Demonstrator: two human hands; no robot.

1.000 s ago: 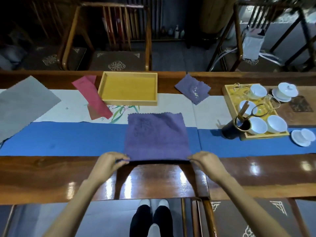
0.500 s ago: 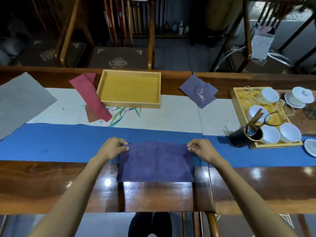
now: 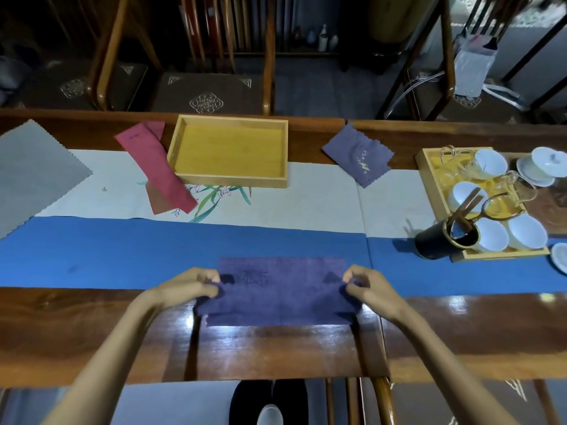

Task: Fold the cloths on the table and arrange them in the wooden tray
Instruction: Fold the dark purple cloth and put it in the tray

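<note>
Where the bench [image 3: 76, 326] runs off to the far left, a grey cloth [image 3: 33, 176] lies flat and unfolded, its edge cut in a zigzag. Just right of it a red cloth [image 3: 156, 170], folded into a long narrow strip, lies slantwise on the pale runner [image 3: 322, 197], its far end close beside the wooden tray [image 3: 233, 180]. That tray sits at the far side of the bench with nothing in it, yellow inside.

Nearer me, the left hand [image 3: 187, 286] pinches the left end of the purple cloth [image 3: 282, 292], with the fingers curled onto the fabric. This cloth is the one being worked: a deep violet piece doubled over into a wide, shallow band. A faint dark print shows on its top face. Along the near side two layers show, slightly out of line, with a notched corner poking out at the lower left. Its far half rests on the blue runner [image 3: 107, 253], its near half on the glossy dark wood. The right hand [image 3: 368, 289] grips the opposite end the same way, fingers clamped on the cloth.

Farther back on the right, a small purple cloth [image 3: 359, 154] with a pale embroidered sprig lies at an angle. At the far right a tea tray [image 3: 503, 254] carries white cups [image 3: 491, 239], with a black holder [image 3: 435, 243] at its near corner.
</note>
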